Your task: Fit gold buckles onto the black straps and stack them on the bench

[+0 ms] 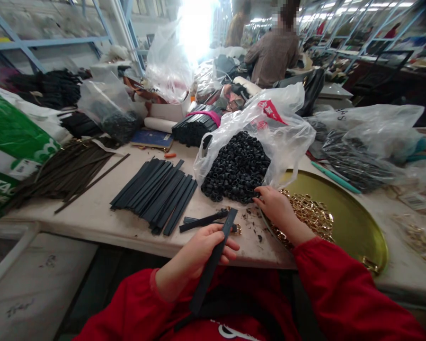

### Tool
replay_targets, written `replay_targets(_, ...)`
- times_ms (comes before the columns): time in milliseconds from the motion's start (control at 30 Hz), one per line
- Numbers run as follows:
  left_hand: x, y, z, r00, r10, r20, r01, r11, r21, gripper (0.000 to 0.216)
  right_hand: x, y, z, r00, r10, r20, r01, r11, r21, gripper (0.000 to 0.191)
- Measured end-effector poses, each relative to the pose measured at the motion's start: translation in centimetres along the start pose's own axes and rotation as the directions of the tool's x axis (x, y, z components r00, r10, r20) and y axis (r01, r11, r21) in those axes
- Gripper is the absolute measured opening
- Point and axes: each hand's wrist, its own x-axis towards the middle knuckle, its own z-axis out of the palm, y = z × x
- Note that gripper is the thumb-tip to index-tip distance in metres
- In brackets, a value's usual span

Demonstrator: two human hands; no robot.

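Observation:
My left hand (208,246) is closed around a long black strap (213,258), which slants from my lap up over the table edge. At the right edge of a heap of small black loops (234,166), my right hand (275,206) pinches one of the loops between thumb and finger. The heap spills from a clear plastic bag (291,128) with red print. Two short black straps with gold buckles (206,220) lie just beyond my left hand. Beneath my right forearm, gold metal buckles (310,215) are piled on a round gold tray (362,222).
A row of black straps (154,192) lies left of the loops. Brown strips (74,166) and a green bag (14,147) are farther left. Behind stand a blue booklet (152,139) and a tied strap bundle (195,127). A teal pen (335,177) lies by the tray. A person (275,52) is farther back.

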Motion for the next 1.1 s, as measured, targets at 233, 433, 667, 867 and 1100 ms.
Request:
replay_targets(233,0.1,-0.8,0.0,0.978,0.209,-0.005,-0.199,0.936,0.290,0.023,-2.8,-4.9,-2.4,0.952,0.276,0.128,-0.267,0.554,0.789,0.028)
replay_targets(433,-0.4,-1.1,-0.4,0.792,0.611,0.010,-0.389,0.492,0.779,0.026,-5.2,-8.9,-3.5,0.865,0.130,0.485,-0.428,-0.314,0.848,0.031)
replay_targets(667,-1.5,-1.2,-0.2,0.800,0.597,0.062,-0.254,0.243,0.936,0.023,-6.4,-9.5,-2.1,0.938,0.224,0.265,-0.292,0.097,0.951,0.045)
replay_targets(867,-2.2,-1.1,0.1,0.830,0.548,0.101,-0.327,0.332,0.885,0.023,-7.8,-10.0,-1.6,0.949,0.305,0.078,-0.207,0.417,0.885,0.040)
replay_targets(1100,-2.2,-1.6,0.2,0.849,0.524,0.076,-0.329,0.411,0.850,0.026,-8.8,-11.9,-1.6,0.944,0.252,0.213,-0.255,0.149,0.955,0.035)
